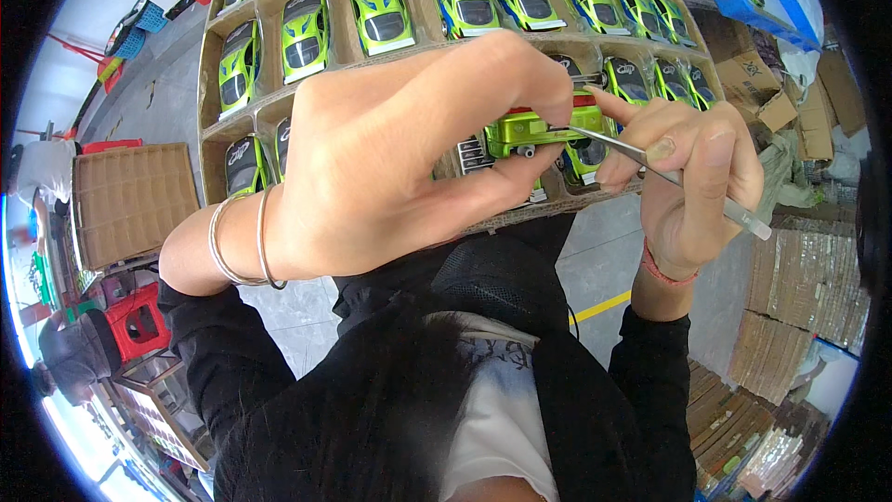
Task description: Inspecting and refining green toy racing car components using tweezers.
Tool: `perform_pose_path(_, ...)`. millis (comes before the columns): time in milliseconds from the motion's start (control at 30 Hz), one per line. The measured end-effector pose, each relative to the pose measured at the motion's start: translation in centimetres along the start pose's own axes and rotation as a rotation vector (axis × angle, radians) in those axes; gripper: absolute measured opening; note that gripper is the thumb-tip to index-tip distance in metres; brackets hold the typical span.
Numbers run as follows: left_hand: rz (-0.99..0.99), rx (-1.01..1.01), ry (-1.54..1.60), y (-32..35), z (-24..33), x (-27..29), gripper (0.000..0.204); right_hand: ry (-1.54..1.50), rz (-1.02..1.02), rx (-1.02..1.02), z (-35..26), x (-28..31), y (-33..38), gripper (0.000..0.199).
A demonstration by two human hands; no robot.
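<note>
My left hand (400, 139) is closed around a green toy car (534, 130), its thumb and fingers on the near end and side of the body. A red strip shows along the car's upper edge. In my right hand (692, 167) I grip slim silver tweezers (632, 151), whose pointed tip meets the car close to my left fingertips. The right index finger rests against the car's right end. Exactly what the tip touches is too small to tell. Below both hands lies a cardboard tray (269, 107) with dividers, holding several green toy cars (381, 14) with dark fronts.
A blue crate (790, 14) stands at the far right beside open cardboard boxes (753, 79). Stacked cardboard (804, 288) fills the right side. Another divided tray (135, 200) and a red stool (139, 325) are at the left. A yellow line (604, 305) crosses the grey floor.
</note>
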State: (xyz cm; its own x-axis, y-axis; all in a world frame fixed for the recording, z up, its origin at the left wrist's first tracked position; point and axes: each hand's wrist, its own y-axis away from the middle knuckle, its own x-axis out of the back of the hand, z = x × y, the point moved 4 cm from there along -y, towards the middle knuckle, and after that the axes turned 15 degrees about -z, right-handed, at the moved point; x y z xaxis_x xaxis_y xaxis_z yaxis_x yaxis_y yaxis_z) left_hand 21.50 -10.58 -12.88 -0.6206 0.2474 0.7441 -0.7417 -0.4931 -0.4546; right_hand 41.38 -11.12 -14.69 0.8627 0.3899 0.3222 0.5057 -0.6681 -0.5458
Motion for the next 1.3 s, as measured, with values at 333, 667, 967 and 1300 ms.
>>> perform_pose_path(333,-0.079,-0.023,-0.081,-2.0,0.0,0.5,0.025,-0.246,0.061,-0.104,0.7,2.6,-0.4,0.041)
perform_pose_path(667,0.226,-0.245,-0.155,-25.1,-7.0,-2.8,0.040,-0.011,0.258,-0.305,5.7,11.8,5.6,0.036)
perform_pose_path(967,0.052,0.070,-0.521,-43.8,-23.6,-17.2,0.022,0.018,0.200,-0.359,7.8,17.0,7.5,0.028)
perform_pose_path(1300,-0.507,-0.274,-0.198,-43.7,-19.4,-25.1,0.040,-0.014,0.128,-0.266,8.8,18.9,8.8,0.033)
